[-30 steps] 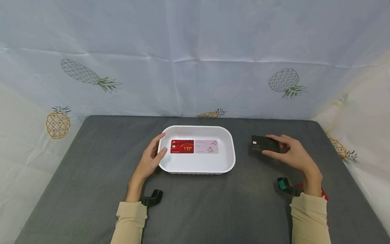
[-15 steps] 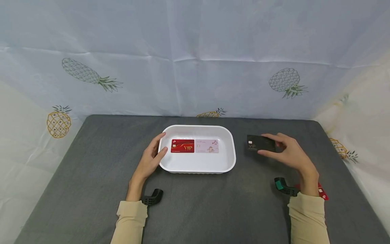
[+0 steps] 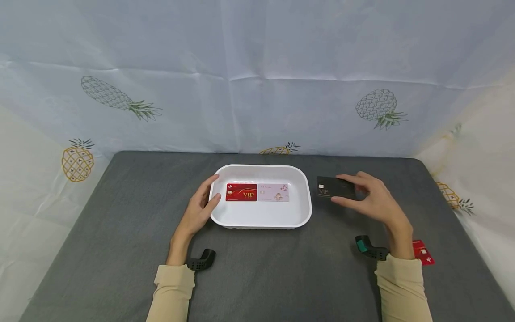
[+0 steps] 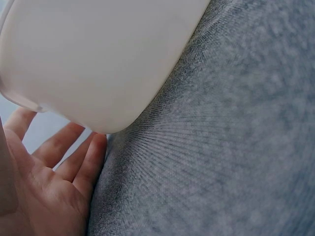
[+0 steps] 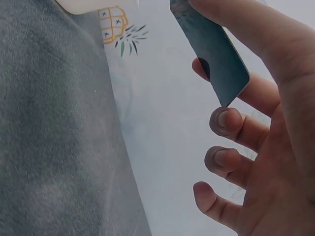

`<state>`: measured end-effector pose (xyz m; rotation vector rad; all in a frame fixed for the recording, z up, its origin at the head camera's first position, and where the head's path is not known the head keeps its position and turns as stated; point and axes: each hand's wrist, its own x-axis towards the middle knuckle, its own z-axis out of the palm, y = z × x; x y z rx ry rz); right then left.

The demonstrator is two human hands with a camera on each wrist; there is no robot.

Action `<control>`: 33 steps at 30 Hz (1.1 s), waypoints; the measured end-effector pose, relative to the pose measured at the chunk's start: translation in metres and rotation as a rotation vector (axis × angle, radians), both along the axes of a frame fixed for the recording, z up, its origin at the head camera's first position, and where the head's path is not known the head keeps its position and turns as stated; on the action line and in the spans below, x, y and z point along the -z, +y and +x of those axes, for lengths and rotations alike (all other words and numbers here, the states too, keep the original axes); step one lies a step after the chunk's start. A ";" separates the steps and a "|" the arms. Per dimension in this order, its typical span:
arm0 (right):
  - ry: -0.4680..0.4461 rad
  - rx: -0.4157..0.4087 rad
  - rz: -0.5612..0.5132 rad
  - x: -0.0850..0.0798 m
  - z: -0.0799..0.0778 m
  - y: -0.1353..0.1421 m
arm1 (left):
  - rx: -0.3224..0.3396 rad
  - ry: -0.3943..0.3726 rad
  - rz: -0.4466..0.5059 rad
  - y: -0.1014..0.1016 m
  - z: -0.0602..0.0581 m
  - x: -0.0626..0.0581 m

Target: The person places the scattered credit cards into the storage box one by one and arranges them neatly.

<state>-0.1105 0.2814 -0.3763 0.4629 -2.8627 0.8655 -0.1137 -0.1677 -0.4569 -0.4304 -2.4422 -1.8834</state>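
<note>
A white plastic tray [image 3: 261, 218] stands on the grey table, a red VIP card [image 3: 241, 192] and a pink VIP card [image 3: 273, 192] side by side inside it. My left hand [image 3: 199, 206] holds the tray's left end, thumb over the rim; the left wrist view shows fingertips [image 4: 100, 142] against the outer wall. Just right of the tray, my right hand [image 3: 370, 197] pinches a black VIP card [image 3: 327, 187] by its right end. In the right wrist view the thumb lies across the black card [image 5: 221, 64], with the other fingers behind and below it.
Another red card [image 3: 422, 252] lies on the table beside the right wrist, partly hidden by it. Black wrist-worn devices [image 3: 202, 260] sit at both wrists. A pineapple-print cloth [image 3: 257, 112] hangs behind the table's [image 3: 132, 214] far edge.
My right hand has carried the black card leftward to near the tray's right edge. More of the red card by the right wrist shows. The left hand and tray stay put.
</note>
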 end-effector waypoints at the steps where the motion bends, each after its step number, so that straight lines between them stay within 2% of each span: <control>1: -0.001 0.003 0.001 0.000 0.000 -0.001 | -0.001 0.000 0.000 0.000 0.000 0.000; 8: -0.021 0.021 -0.008 0.001 -0.001 -0.010 | -0.004 -0.009 0.000 0.000 0.000 0.000; 17: 0.062 -0.016 -0.042 -0.004 0.001 -0.015 | 0.003 -0.008 0.010 0.000 -0.001 0.001; 33: 0.109 -0.058 -0.082 -0.007 0.001 -0.041 | -0.005 -0.015 0.001 0.001 -0.001 0.001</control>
